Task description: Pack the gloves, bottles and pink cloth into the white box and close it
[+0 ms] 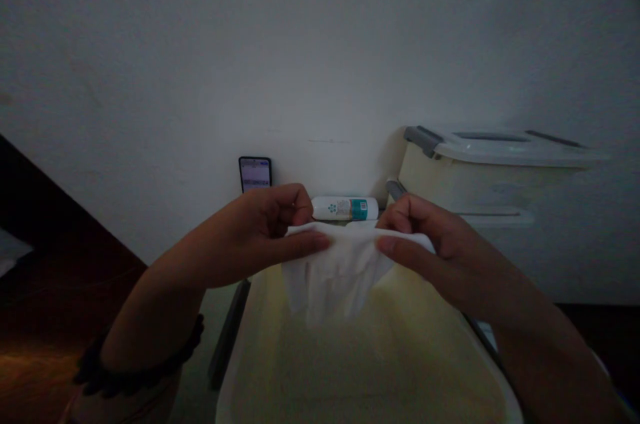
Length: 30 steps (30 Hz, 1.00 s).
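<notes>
A thin white cloth or wipe [340, 271] is stretched along its top edge between my two hands, its lower part hanging in loose folds. My left hand [273, 227] pinches the edge with thumb and curled fingers. On the other side my right hand [417, 234] grips the same edge, thumb in front and fingers behind. Below the cloth is a pale yellowish tub or lid-like surface [370, 364] with a rounded rim. Just beyond the cloth lies a white bottle [345, 208] with a teal label, on its side.
A phone [255, 174] with a lit screen leans against the white wall [320, 64]. At the right stand pale storage boxes [450, 184] with grey latches. Dark reddish floor [45, 317] shows at lower left. A dark scrunchie-like band [135, 371] circles my left forearm.
</notes>
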Tool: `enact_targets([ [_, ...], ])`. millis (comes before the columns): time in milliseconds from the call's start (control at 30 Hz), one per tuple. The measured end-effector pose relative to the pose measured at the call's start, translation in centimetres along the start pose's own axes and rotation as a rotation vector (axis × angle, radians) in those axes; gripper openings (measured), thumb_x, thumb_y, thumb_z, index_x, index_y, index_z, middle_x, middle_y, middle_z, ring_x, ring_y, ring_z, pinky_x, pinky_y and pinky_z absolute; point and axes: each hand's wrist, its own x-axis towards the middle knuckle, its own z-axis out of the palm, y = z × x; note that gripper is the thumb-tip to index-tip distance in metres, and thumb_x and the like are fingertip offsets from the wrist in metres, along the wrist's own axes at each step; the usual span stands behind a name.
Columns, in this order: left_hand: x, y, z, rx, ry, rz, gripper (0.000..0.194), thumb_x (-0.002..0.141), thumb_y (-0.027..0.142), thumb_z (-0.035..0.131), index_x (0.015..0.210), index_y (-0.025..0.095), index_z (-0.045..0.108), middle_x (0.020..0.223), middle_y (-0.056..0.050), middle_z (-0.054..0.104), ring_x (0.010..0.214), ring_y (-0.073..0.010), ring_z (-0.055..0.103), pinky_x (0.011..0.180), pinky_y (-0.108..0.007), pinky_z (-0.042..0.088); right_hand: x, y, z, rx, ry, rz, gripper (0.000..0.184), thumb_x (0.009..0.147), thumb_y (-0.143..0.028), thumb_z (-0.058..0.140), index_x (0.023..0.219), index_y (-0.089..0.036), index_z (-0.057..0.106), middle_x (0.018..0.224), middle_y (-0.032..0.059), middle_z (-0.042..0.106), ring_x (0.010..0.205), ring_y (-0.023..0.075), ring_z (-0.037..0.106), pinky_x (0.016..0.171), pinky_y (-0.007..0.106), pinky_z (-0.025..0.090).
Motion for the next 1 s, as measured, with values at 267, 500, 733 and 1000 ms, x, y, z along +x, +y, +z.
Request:
enact_targets([
  [267,0.2,-1.2,-0.5,0.22,-0.167,0.057,0.026,0.084,0.032,0.063,0.107,0.026,0.052,0.09,0.003,0.064,0.076,-0.0103,0.058,0.06,-0.017,0.046,0.3,-0.1,-0.5,-0.077,-0.203,-0.001,0.01,0.087,-0.03,0.056,0.089,-0.023,0.048,0.083,-0.004,0.053,0.077,0.0115,0.053,0.067,0.024,0.042],
  [500,0.2,-0.9,0.0,0.482,-0.436,-0.046,0.026,0.086,0.028,0.059,0.11,0.022,0.062,0.101,-0.002,0.068,0.088,-0.0144,0.063,0.071,-0.022,0.048,0.1,0.1,-0.3,-0.307,-0.507,0.01,0.019,0.088,-0.033,0.054,0.099,-0.021,0.065,0.094,0.0004,0.066,0.086,0.0152,0.057,0.076,0.027,0.042],
  [733,0.2,-1.5,1.1,0.567,-0.523,-0.158,0.019,0.085,0.023,0.057,0.102,0.023,0.066,0.094,-0.001,0.07,0.079,-0.0158,0.065,0.069,-0.025,0.046,0.2,0.3,0.6,-0.417,-0.599,-0.015,0.02,0.09,-0.027,0.05,0.094,-0.018,0.067,0.088,0.0039,0.068,0.078,0.0165,0.059,0.068,0.028,0.042],
  [1000,0.2,-2.0,3.1,0.686,-0.591,-0.138,0.028,0.074,0.005,0.059,0.095,0.02,0.071,0.093,-0.006,0.073,0.088,-0.0257,0.066,0.072,-0.033,0.047,1.9,0.3,3.3,-0.51,-0.891,0.012,0.02,0.084,-0.02,0.054,0.087,-0.016,0.073,0.077,0.0055,0.072,0.066,0.016,0.064,0.056,0.024,0.04],
])
